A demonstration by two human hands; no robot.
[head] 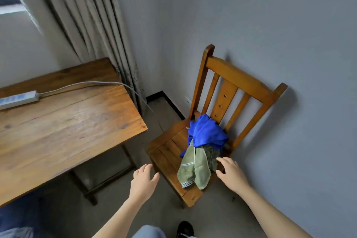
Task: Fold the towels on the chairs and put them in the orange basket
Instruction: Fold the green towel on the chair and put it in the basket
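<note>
A wooden chair (170, 147) stands against the grey wall. A crumpled blue towel (207, 131) lies on its seat near the backrest. A green towel (195, 168) with a checked border lies partly under it and drapes toward the seat's front. My right hand (231, 174) hovers just right of the green towel with fingers spread, holding nothing. My left hand (144, 179) is open in front of the chair's left front corner, apart from both towels. The orange basket is not in view.
A wooden table (63, 127) fills the left side, with a white power strip (17, 99) and its grey cable (87, 85) on it. Beige curtains (87, 25) hang in the corner behind. My leg and a black shoe (185, 229) show on the floor below.
</note>
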